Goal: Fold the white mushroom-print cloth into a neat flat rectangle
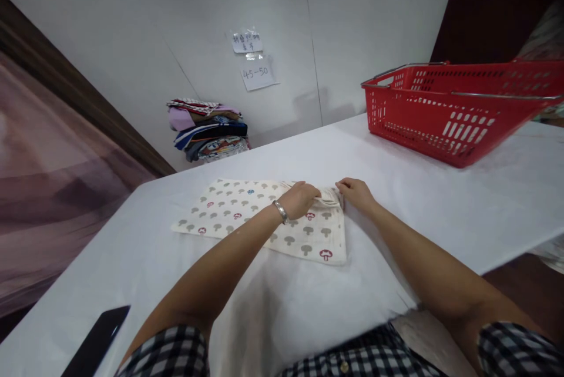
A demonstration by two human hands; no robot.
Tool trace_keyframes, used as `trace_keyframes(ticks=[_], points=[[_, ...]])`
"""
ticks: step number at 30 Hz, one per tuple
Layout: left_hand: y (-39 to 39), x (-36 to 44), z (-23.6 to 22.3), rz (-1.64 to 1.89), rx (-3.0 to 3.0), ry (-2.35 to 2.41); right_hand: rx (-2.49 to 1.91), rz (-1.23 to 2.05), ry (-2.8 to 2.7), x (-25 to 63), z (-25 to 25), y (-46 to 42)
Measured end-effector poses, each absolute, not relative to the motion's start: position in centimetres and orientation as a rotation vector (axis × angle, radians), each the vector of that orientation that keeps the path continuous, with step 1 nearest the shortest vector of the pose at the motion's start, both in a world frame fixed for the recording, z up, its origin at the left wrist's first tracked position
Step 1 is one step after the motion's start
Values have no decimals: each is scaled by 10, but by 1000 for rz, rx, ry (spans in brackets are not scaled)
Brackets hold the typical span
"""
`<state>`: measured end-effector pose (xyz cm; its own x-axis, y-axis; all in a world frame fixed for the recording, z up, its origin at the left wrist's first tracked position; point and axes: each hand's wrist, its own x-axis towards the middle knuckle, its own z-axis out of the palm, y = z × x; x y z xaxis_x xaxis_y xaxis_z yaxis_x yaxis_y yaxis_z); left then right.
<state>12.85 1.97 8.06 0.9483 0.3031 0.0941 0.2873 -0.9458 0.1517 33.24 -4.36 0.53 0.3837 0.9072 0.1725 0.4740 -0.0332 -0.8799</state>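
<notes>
A cream cloth (247,212) printed with grey and red mushrooms lies flat on the white table (308,300). My left hand (299,198), with a silver bracelet at the wrist, is closed on the cloth's far right edge. My right hand (356,192) is closed on the same bunched edge just to the right. The two hands sit a few centimetres apart, pinching the fabric between them.
A red plastic basket (458,110) with metal handles stands at the back right of the table. A stack of folded clothes (209,130) rests against the wall at the back left, below two paper notes (251,60). A dark flat object (94,342) lies at the near left edge.
</notes>
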Motion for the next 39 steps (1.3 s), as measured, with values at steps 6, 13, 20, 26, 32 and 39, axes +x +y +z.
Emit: trace_keyframes(ticks=[6, 13, 20, 26, 32, 39], points=[[18, 128, 82, 241, 3003, 437, -1879, 504, -1370, 320, 4, -43], [35, 156, 74, 302, 2970, 485, -1383, 825, -1138, 317, 1, -40], [47, 175, 74, 201, 2940, 631, -1255, 1035, -950, 315, 13, -47], [47, 178, 74, 163, 2957, 656, -1257, 1102, -947, 316, 11, -49], [45, 183, 62, 203, 2868, 689, -1366, 1052, -962, 318, -2, -48], [53, 153, 35, 577, 2811, 787, -1540, 990, -953, 329, -21, -41]])
